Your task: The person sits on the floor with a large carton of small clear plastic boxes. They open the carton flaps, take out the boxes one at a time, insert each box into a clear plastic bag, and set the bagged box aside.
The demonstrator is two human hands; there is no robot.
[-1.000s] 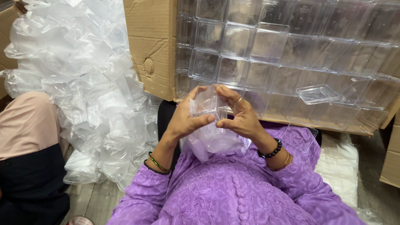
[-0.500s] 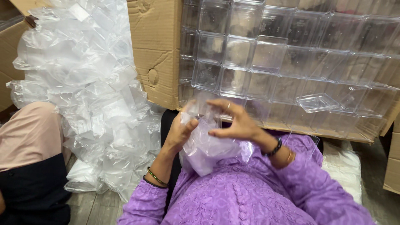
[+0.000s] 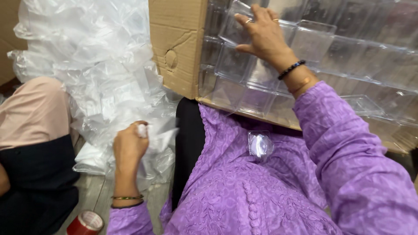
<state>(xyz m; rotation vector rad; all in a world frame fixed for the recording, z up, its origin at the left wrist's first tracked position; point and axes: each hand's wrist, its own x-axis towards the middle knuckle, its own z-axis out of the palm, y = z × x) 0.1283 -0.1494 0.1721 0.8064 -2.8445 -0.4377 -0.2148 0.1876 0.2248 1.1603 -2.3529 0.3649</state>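
Observation:
My right hand (image 3: 261, 37) reaches up into the open cardboard carton (image 3: 176, 43) and grips a clear plastic box (image 3: 235, 21) against the stacked rows of clear boxes (image 3: 339, 48). Down at my left side, my left hand (image 3: 129, 146) is closed on a crumpled clear plastic wrapper (image 3: 159, 137), beside the heap of clear plastic bags (image 3: 87, 65). A small clear plastic lid (image 3: 260, 145) lies on my purple-clothed lap.
Another person in pink and black clothing (image 3: 30, 148) sits at the left. A red tape roll (image 3: 85, 223) lies on the grey floor near my left elbow. The carton lies on its side just beyond my knees.
My hands were together in front of me on a wrapped clear box. Now the right hand has lifted the box up into the carton and the left has dropped left with the wrapper.

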